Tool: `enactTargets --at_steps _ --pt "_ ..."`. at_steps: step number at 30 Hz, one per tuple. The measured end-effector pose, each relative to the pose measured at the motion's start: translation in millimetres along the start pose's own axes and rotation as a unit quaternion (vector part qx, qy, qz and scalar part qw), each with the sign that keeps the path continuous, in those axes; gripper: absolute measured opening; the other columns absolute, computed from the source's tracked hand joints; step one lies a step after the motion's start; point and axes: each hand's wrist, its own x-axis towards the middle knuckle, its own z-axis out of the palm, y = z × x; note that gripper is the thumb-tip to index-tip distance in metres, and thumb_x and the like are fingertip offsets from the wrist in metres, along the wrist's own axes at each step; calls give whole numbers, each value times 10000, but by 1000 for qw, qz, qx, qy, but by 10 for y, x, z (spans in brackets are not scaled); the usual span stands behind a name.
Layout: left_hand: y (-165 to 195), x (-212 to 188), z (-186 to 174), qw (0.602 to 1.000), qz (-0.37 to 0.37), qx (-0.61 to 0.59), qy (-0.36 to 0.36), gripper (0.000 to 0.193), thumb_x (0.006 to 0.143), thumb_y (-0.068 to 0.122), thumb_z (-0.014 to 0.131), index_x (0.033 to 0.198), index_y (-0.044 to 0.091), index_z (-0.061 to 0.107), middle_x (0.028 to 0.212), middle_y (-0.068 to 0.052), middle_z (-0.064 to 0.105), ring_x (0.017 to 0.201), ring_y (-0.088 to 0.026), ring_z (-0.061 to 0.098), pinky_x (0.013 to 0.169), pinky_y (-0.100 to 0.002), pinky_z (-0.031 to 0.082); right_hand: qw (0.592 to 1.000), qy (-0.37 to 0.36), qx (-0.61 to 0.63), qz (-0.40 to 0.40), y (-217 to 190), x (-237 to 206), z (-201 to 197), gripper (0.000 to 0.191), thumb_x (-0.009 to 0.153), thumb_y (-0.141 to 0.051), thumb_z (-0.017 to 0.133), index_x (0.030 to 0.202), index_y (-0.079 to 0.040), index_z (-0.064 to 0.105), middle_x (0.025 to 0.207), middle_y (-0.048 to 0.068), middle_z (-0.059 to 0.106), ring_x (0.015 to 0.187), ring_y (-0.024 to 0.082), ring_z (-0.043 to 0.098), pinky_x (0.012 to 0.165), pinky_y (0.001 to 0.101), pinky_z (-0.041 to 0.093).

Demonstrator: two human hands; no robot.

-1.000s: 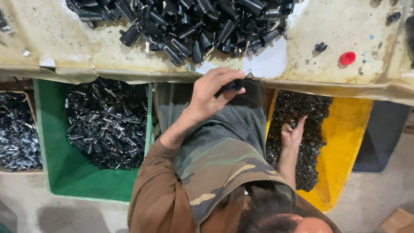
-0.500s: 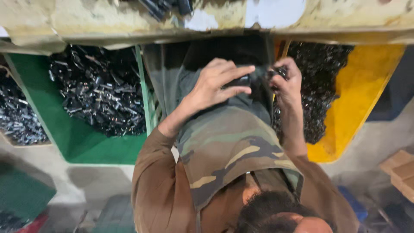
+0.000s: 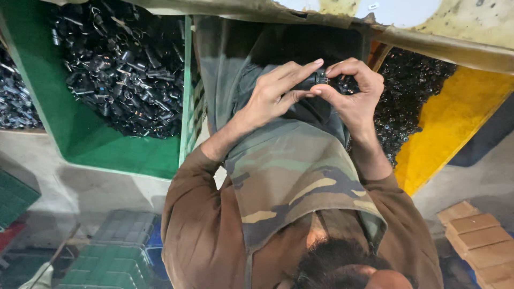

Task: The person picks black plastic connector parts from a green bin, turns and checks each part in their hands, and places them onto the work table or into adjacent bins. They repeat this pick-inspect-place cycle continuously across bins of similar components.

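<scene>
My left hand (image 3: 276,96) and my right hand (image 3: 356,93) meet in front of me, above my camouflage apron (image 3: 289,171). Together they pinch a small black cylindrical part (image 3: 316,81): the left fingers lie over its left end and the right fingertips close on its right end. The fingers hide most of the part. Just right of my right hand is a yellow bin (image 3: 455,118) heaped with small black pieces. To the left of my left arm stands a green bin (image 3: 80,144) full of black tube-shaped parts.
The worn edge of a workbench (image 3: 439,45) runs along the top. A further heap of dark parts (image 3: 16,101) lies at the far left. Green and grey crates (image 3: 115,241) stand on the floor lower left, and wooden blocks (image 3: 476,235) lower right.
My left hand came down from the bench edge with a black part. My right hand left the yellow bin and joined it. The view tilted down away from the bench top.
</scene>
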Motion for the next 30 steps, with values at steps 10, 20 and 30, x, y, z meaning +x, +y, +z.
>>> enactTargets --at_steps 10,20,30 --pt "10 80 -28 999 30 0 -19 612 959 96 802 1503 119 524 1085 -97 645 943 -256 653 825 -371 536 1000 -8 -27 4 -133 49 -46 219 917 -79 905 1002 12 725 976 101 736 889 161 701 778 238 532" --pt "34 -12 52 1000 4 11 4 607 1003 76 743 1543 136 474 1188 -111 651 959 -273 667 820 -349 566 986 -50 -146 -69 -286 128 -60 135 879 16 807 992 25 734 903 132 713 792 195 691 696 287 514" --pt "-37 -160 14 998 -38 31 -49 598 928 146 821 1455 100 541 978 -116 593 852 -309 641 713 -403 523 985 -174 6 -13 194 34 -66 121 926 -7 798 1030 0 736 953 68 731 839 152 697 790 256 546"
